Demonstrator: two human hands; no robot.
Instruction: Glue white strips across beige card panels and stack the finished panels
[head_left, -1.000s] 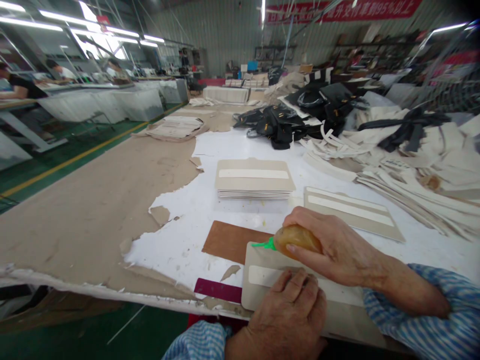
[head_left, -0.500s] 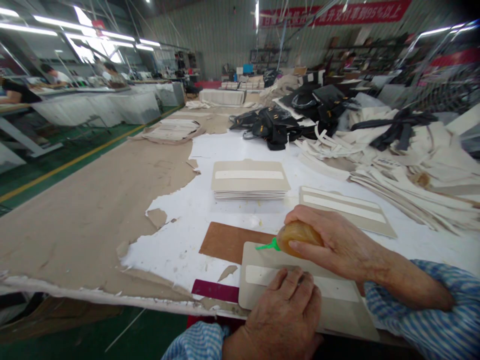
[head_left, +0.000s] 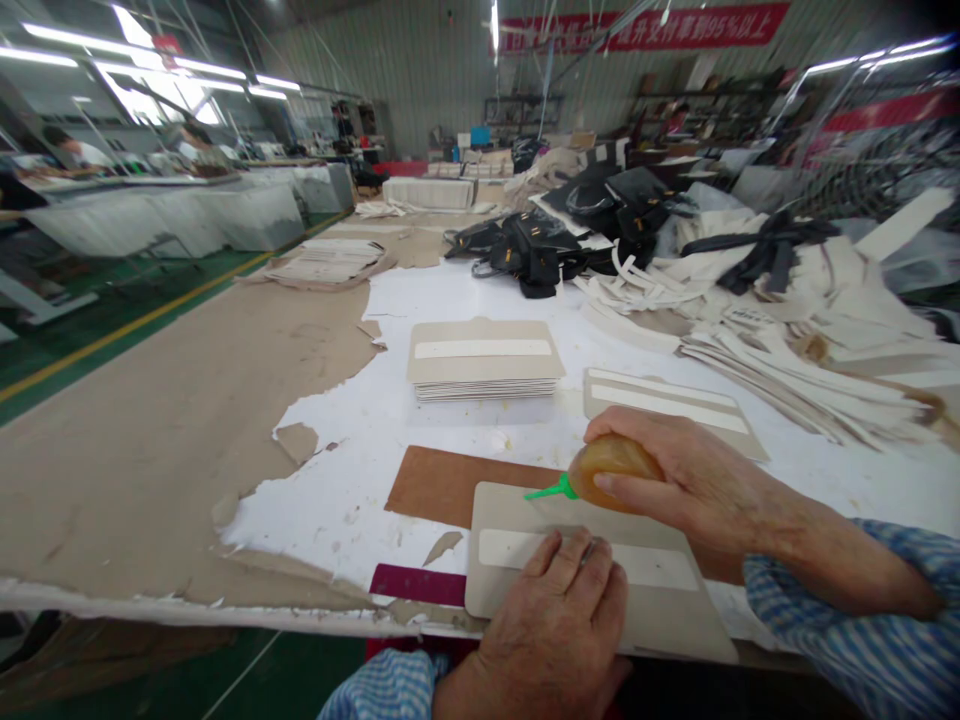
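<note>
My right hand (head_left: 675, 480) is closed round a small amber glue bottle (head_left: 611, 470), whose green nozzle (head_left: 549, 491) points left and touches the top edge of a beige card panel (head_left: 660, 610). That panel carries a white strip (head_left: 660, 567) and lies at the table's near edge. My left hand (head_left: 559, 625) lies flat on the panel with its fingers stretched onto the white strip. A brown sheet (head_left: 450, 480) lies under the panel's far left corner.
A stack of like beige panels (head_left: 484, 362) sits beyond, and one single panel (head_left: 667, 405) lies to its right. Heaps of cream strips (head_left: 787, 320) and black bags (head_left: 547, 250) fill the right and far side. Torn brown paper (head_left: 172, 420) covers the left. People work at distant tables (head_left: 165, 200).
The bottle and my right hand have slid rightward along the panel's top edge. My left hand stays pressed on the panel. The camera has turned a little to the right.
</note>
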